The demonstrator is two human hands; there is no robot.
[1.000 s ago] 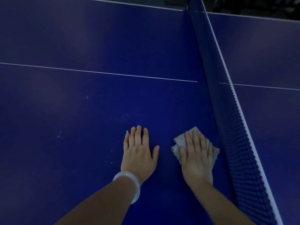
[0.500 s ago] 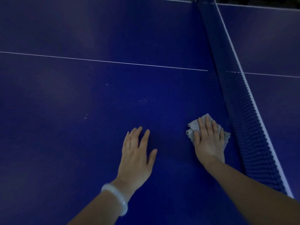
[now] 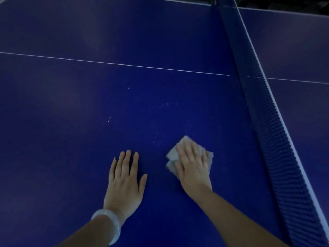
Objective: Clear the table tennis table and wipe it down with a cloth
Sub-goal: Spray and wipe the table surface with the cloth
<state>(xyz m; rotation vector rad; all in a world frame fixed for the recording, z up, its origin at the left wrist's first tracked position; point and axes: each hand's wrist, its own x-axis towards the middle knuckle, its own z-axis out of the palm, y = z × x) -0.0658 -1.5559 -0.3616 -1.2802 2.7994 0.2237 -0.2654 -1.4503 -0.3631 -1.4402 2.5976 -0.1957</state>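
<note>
We see a dark blue bench (image 3: pixel 89 139) filling the view, a table tennis top crossed by a thin white line (image 3: pixel 114 63) running left to right. A dark blue net (image 3: pixel 263 111) with a white top band stands along the right side, and the far half of the top lies beyond it. Small pale specks (image 3: pixel 156 138) dot the surface ahead of the fingers. Our left hand (image 3: pixel 124 182) lies flat on the bench, palm down, fingers straight and slightly spread, holding nothing; a pale bangle (image 3: pixel 111 225) circles its wrist. Our right hand (image 3: pixel 193 168) presses down with straight fingers on a crumpled grey cloth (image 3: pixel 171 155), which lies on the bench between the left hand and the net, its edges showing round the fingers.
</note>
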